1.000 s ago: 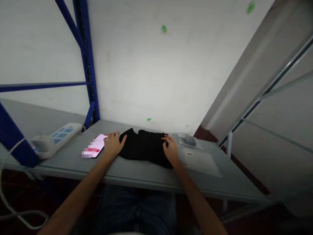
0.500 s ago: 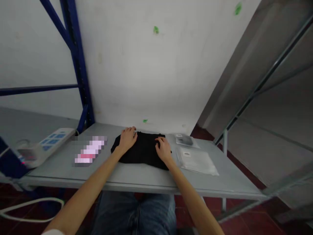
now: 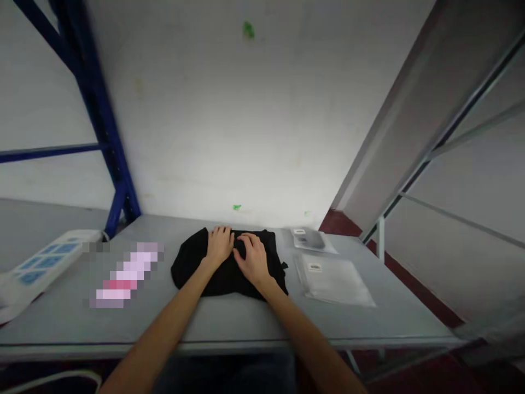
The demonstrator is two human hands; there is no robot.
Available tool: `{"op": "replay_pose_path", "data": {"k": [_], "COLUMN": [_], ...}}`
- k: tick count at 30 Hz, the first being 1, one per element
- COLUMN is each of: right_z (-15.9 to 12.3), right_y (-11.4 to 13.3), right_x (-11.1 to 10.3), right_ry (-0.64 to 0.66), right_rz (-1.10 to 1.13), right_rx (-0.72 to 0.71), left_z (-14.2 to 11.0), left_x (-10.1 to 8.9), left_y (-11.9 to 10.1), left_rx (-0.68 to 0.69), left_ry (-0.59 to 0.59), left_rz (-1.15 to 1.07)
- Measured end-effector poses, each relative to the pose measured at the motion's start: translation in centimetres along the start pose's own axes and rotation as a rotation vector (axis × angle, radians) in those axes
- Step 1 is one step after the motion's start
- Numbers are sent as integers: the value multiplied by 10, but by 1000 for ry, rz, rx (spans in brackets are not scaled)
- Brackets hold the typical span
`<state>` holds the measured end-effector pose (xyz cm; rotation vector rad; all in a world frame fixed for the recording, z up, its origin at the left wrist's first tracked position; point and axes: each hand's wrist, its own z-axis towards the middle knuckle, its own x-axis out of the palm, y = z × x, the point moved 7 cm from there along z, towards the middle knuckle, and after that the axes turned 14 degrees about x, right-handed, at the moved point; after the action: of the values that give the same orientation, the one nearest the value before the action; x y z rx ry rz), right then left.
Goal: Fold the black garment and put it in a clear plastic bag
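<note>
A black piece of cloth, perhaps a garment, lies spread on the grey table; its exact kind I cannot make out. My left hand rests flat on the middle of the cloth, fingers stretched out and pointing away from me. Close beside it, my right hand lies on the cloth too, its fingers slightly bent and the thumb apart. The fingertips of the two hands almost meet. A small dark strap or tab sticks out at the cloth's right edge.
Right of the cloth lie a stack of clear plastic bags and a bagged dark item. On the left are a pixelated pink object and a white power strip. A blue metal post and a white wall stand behind.
My right hand has moved left across the cloth toward my left hand. My left hand lies flatter, and more of the cloth's left part shows. The camera view has shifted.
</note>
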<state>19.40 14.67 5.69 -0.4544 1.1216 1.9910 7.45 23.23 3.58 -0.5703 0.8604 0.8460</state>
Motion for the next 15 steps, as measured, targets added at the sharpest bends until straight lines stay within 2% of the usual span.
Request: {"op": "replay_pose_path", "data": {"k": [4, 7, 11, 15], "right_z": [-18, -23, -21, -1], "right_y": [40, 54, 55, 31], "right_x": [7, 8, 8, -6], "right_ry": [63, 86, 99, -35], "right_rz": [78, 93, 72, 50], "right_rx": [-121, -131, -107, 14], "left_z": [-2, -5, -7, -4], "left_x": [8, 10, 8, 4], "left_y": [1, 2, 2, 3], "left_rx": [18, 27, 20, -11], "left_ry": [17, 15, 16, 19], "left_rz": [2, 3, -5, -28]}}
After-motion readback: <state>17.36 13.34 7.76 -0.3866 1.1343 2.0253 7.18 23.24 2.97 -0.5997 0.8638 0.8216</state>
